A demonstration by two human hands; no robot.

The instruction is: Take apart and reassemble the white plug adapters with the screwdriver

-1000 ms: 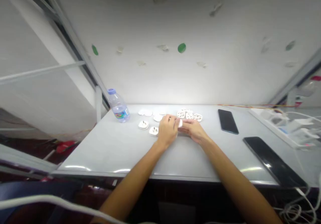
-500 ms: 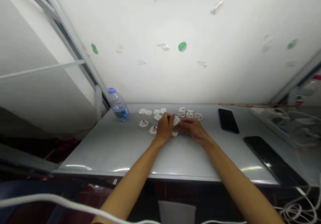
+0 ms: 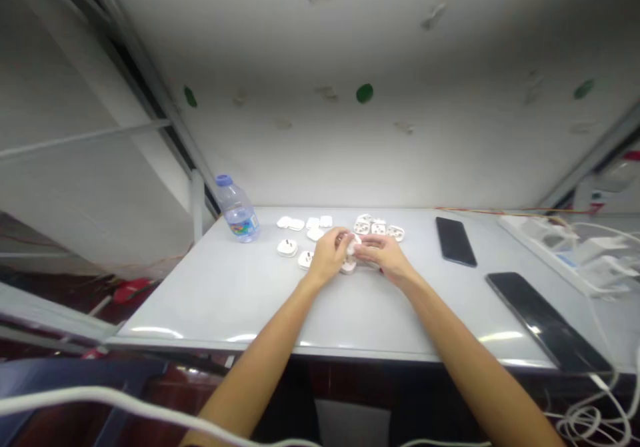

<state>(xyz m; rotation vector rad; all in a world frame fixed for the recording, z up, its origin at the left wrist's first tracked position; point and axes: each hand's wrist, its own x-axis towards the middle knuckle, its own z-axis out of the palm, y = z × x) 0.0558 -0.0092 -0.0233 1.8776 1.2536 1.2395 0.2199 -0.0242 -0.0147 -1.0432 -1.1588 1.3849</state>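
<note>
Between my two hands, just above the table, is a small white plug part (image 3: 353, 243). My left hand (image 3: 325, 259) pinches it from the left, and the fingers of my right hand (image 3: 388, 257) close on its right side. Fingers cover much of it. Below them lies another white piece (image 3: 348, 267), partly hidden. Left of my hands sit two white plugs, one with pins up (image 3: 287, 248) and one (image 3: 305, 260) partly behind my left hand. Several smooth white covers (image 3: 315, 234) lie behind them. Behind my right hand is a group of white pieces with dark holes (image 3: 379, 228).
A clear water bottle (image 3: 238, 210) with a blue cap stands at the table's back left. A smaller phone (image 3: 455, 241) and a larger dark device (image 3: 545, 320) lie on the right. Beyond them is a white power strip (image 3: 545, 250) with chargers. A white cable (image 3: 125, 403) crosses the foreground.
The white part has turned between my hands, and my right fingers have moved in onto it. The wall looks darker and the tabletop brighter.
</note>
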